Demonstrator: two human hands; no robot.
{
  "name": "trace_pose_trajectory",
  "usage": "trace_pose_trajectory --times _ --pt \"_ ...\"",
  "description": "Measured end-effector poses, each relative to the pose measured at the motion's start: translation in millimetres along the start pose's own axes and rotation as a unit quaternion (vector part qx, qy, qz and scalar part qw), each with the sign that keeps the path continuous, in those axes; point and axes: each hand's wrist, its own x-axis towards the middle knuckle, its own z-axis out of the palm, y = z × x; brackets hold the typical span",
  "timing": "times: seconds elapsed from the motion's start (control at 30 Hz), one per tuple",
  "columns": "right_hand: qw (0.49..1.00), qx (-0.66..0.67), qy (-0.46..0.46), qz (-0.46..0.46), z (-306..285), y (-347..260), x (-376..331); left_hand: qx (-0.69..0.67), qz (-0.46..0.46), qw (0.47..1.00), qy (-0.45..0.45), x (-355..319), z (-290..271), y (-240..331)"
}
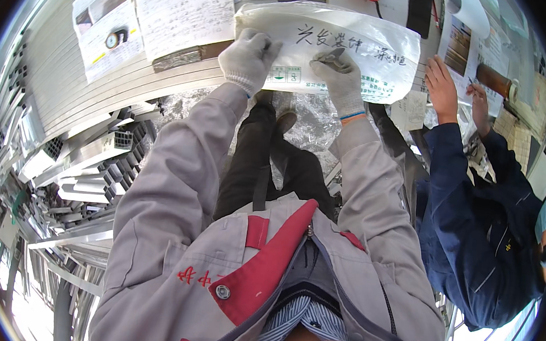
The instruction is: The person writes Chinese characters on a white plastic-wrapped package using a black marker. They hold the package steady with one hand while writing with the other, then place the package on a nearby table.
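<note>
The plastic bag (379, 45) lies along the near edge of the table (53, 76). The left hand (248, 59) pinches its left end; the right hand (341, 80) curls over its middle, grip unclear. Uneven pulling could tear it; a loose hold could let it slip off.

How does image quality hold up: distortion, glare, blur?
Head view: fisheye curves the lines of the bench at left, corners go black; head view: pale sheen on the plastic bag, whites blown out near both lower sides; head view: gloved left hand and right hand look reasonably sharp.
</note>
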Motion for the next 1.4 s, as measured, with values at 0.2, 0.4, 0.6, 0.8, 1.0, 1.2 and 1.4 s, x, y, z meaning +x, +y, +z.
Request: trace_pose_trajectory --times 0.2,0.4,0.6,0.8,1.0,1.2,1.4 --pt "0.999 0.009 -0.035 0.005 -2 -1 4 0.119 0.166 0.976 -0.074 -1 -38 -23" --pt "0.995 -0.03 -0.087 0.027 -6 -16 -13 0.097 0.197 0.975 -0.034 0 -33 -27" --pt "0.997 -0.035 -0.068 -0.015 -13 -34 -39 0.097 0.199 0.975 -0.022 1 -31 -29" --pt "0.99 -0.056 -0.022 -0.125 -50 -73 13 0.102 0.191 0.976 -0.027 0 -30 -30" --pt "0.949 -0.218 0.048 -0.222 -61 -132 113 0.106 0.183 0.977 -0.038 0 -28 -34" --pt "0.901 -0.399 -0.105 -0.137 -31 -134 165 0.098 0.184 0.977 -0.042 1 -26 -39" --pt "0.853 -0.491 -0.016 -0.175 -43 -133 173 0.091 0.182 0.978 -0.047 2 -26 -39"
